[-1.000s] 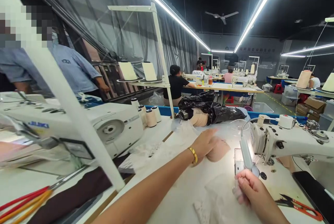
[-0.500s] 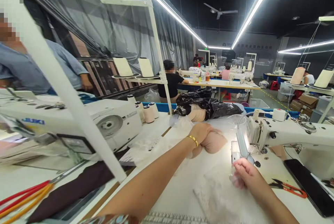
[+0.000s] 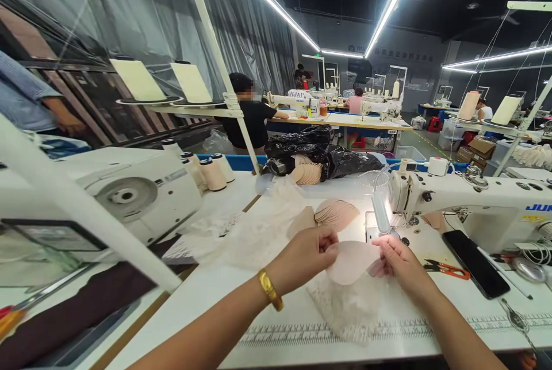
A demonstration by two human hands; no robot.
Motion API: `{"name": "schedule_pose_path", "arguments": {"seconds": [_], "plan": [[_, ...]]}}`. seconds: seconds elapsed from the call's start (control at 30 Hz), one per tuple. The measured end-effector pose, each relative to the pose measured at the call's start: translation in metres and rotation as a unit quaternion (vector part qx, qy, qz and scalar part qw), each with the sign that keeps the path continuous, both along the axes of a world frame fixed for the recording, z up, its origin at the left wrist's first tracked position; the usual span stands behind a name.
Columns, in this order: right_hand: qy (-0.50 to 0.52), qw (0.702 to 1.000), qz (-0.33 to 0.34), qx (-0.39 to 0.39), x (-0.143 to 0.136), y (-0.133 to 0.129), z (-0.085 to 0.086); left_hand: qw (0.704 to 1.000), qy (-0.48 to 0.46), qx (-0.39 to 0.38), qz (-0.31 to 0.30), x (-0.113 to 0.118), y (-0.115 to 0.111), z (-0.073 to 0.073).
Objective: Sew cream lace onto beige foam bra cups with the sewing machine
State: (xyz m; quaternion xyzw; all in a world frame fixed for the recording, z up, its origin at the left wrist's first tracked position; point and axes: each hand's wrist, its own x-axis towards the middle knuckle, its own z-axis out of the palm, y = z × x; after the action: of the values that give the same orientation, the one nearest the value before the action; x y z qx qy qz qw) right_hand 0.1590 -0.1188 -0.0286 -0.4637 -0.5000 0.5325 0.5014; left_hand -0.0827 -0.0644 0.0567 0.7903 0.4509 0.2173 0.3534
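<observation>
On the white worktable point(image 3: 207, 324), in front of a white sewing machine point(image 3: 466, 197), two bare hands hold a pale pink, rounded cup pad point(image 3: 354, 263) between them, just above the tabletop. The left hand point(image 3: 308, 255), with a gold bracelet point(image 3: 270, 289) at its wrist, has thumb and forefinger closed on the pad's left edge, its other fingers curled in. The right hand point(image 3: 397, 261) has thumb and forefinger drawn together at the pad's right edge; whether they also pinch sheer fabric cannot be told. Off-white lace fabric point(image 3: 351, 315) lies crumpled below the pad, partly over a printed ruler strip point(image 3: 293, 334) along the near side of the table.

Beyond the left hand sits a fanned stack of beige cup pads point(image 3: 338, 215), with more sheer white fabric point(image 3: 259, 235) to its left. A small lamp point(image 3: 380, 214) lights the machine's needle area. To the right of the right hand lie orange-handled thread snips point(image 3: 448, 269) and, near them, a black phone point(image 3: 476, 263).

At the table's far side, black plastic bags point(image 3: 319, 149) lie around another stack of beige pads point(image 3: 307, 170). Thread cones point(image 3: 213, 173) stand beside a second sewing machine point(image 3: 125, 192) on the left, and dark cloth point(image 3: 81, 312) lies in front of it. Farther off, a person in a black top point(image 3: 249, 120) sits at another table.
</observation>
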Motion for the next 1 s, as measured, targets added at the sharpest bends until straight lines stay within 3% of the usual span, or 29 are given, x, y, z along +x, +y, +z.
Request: {"name": "schedule_pose_path", "arguments": {"seconds": [0.1, 0.2, 0.3, 0.37, 0.43, 0.5, 0.6, 0.67, 0.77, 0.83, 0.9, 1.0], "plan": [[-0.025, 0.999, -0.02, 0.028, -0.004, -0.006, 0.004, 0.998, 0.064, 0.018, -0.003, 0.005, -0.003, -0.004], [-0.099, 0.992, -0.038, 0.064, -0.01, -0.016, 0.011, 0.989, 0.126, 0.064, -0.047, 0.013, -0.005, 0.002], [-0.19, 0.975, -0.026, 0.109, -0.015, -0.028, 0.023, 0.978, 0.065, 0.102, -0.172, 0.024, -0.004, 0.012], [-0.247, 0.957, -0.024, 0.151, -0.014, -0.036, 0.034, 0.959, 0.033, 0.056, -0.274, 0.031, 0.002, 0.017], [-0.287, 0.936, -0.045, 0.198, -0.012, -0.042, 0.046, 0.944, 0.063, -0.026, -0.321, 0.036, 0.009, 0.021], [-0.311, 0.912, -0.098, 0.251, -0.01, -0.046, 0.055, 0.948, 0.095, -0.049, -0.298, 0.038, 0.015, 0.023], [-0.335, 0.864, -0.194, 0.323, -0.011, -0.047, 0.062, 0.972, 0.053, 0.097, -0.206, 0.034, 0.019, 0.026], [-0.351, 0.838, -0.227, 0.35, -0.013, -0.044, 0.058, 0.952, 0.029, 0.26, -0.158, 0.028, 0.017, 0.022], [-0.418, 0.799, -0.202, 0.382, -0.008, -0.03, 0.038, 0.882, 0.094, 0.437, -0.15, 0.02, 0.011, 0.005], [-0.504, 0.752, -0.134, 0.404, 0.003, -0.017, 0.02, 0.854, 0.158, 0.457, -0.193, 0.019, 0.007, -0.012], [-0.57, 0.708, -0.064, 0.413, 0.017, -0.006, 0.004, 0.843, 0.195, 0.431, -0.257, 0.025, 0.005, -0.028], [-0.59, 0.696, -0.005, 0.409, 0.036, 0.006, -0.009, 0.825, 0.209, 0.422, -0.312, 0.043, 0.009, -0.042]]}}
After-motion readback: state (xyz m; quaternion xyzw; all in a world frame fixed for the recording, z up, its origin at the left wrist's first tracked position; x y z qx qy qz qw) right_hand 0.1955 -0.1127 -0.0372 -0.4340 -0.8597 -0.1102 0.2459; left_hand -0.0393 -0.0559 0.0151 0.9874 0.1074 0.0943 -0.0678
